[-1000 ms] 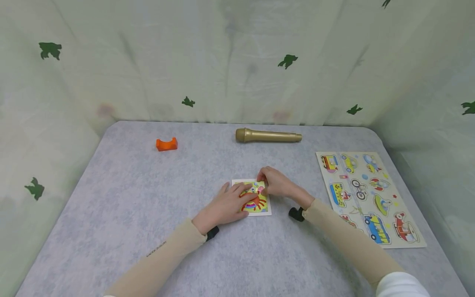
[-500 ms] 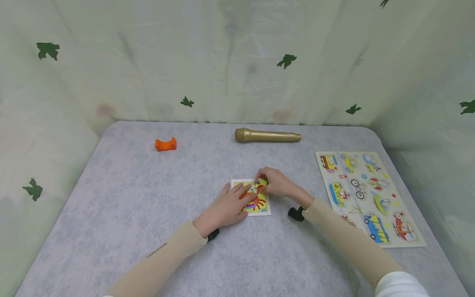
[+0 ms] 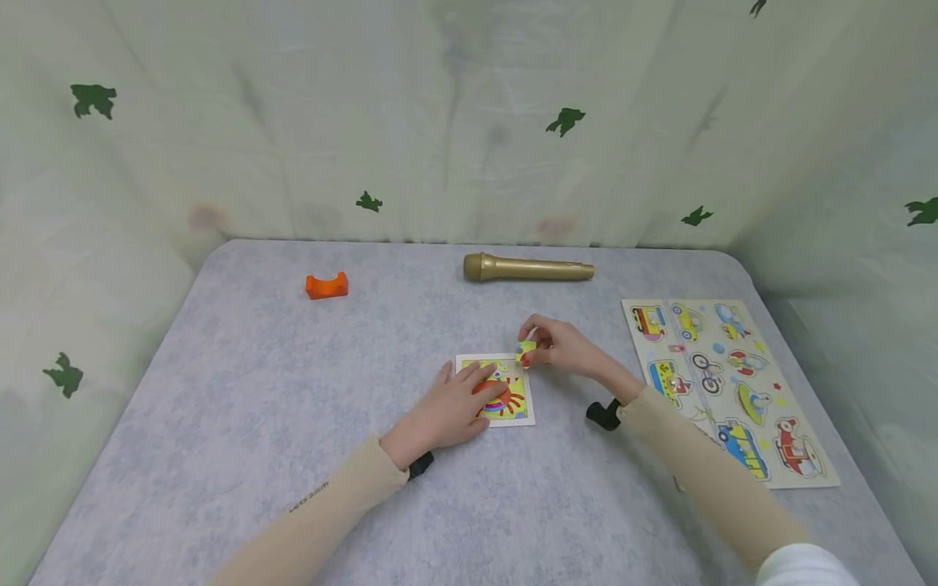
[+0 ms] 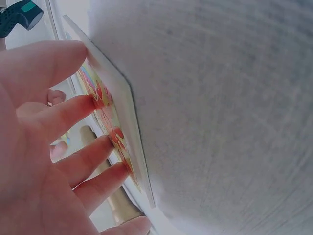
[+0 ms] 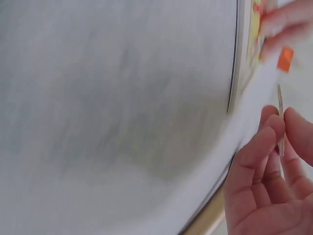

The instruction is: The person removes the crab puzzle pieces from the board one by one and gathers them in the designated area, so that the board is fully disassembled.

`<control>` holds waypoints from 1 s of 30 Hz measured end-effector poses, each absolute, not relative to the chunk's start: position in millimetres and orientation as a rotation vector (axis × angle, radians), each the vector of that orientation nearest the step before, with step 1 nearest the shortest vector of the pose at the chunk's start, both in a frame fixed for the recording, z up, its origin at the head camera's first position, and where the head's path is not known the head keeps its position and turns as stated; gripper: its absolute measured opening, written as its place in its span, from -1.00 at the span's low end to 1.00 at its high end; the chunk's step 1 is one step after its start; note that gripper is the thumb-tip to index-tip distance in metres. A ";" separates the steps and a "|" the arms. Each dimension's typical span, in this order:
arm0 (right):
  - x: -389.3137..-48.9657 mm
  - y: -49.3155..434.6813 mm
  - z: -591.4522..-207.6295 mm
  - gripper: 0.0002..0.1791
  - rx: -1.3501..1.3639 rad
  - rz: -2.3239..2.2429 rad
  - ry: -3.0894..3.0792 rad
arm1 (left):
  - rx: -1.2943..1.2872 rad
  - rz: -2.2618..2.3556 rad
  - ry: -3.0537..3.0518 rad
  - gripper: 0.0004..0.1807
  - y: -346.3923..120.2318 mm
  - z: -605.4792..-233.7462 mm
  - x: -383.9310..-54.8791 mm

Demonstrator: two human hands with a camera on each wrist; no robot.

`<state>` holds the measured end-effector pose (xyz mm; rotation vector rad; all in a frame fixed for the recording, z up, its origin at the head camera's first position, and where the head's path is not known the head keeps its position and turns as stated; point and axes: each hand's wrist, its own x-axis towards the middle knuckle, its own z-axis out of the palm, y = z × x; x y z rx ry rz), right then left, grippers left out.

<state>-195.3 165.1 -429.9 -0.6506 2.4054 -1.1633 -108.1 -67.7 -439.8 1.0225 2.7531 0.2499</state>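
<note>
A small square jigsaw puzzle (image 3: 515, 409) with a white frame and a red crab picture lies mid-table. My left hand (image 3: 453, 404) rests on its left part, fingers spread; in the left wrist view the fingertips touch the picture near the frame's edge (image 4: 113, 81). Between the thumb and fingers of my right hand (image 3: 566, 350) is a yellow puzzle piece (image 3: 523, 351) with some red on it, held just over the puzzle's top right corner. The right wrist view shows that piece (image 5: 280, 100) edge-on, pinched upright.
A gold microphone (image 3: 531, 268) lies behind the puzzle, and an orange curved block (image 3: 326, 286) stands at the back left. To the right is a large board of vehicle pictures (image 3: 714, 415), partly under my right forearm. Pale curtains enclose the table's back and sides.
My right hand has lifted the puzzle piece from the top right corner and moved slightly up and right, tilting the piece upright. My left hand has stayed on the puzzle.
</note>
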 end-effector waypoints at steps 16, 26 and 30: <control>-214.6 257.8 -417.7 -0.78 -0.430 -1.100 2.316 | 1.052 0.302 2.782 -0.47 -70.1 -442.8 -107.2; -212.3 252.9 -424.8 -0.80 -0.452 -0.745 2.490 | 1.073 0.359 2.775 -0.45 -72.1 -443.5 -109.0; -213.6 251.5 -427.1 -0.78 -0.502 -0.607 2.560 | 1.089 0.369 2.768 -0.44 -73.5 -443.5 -109.7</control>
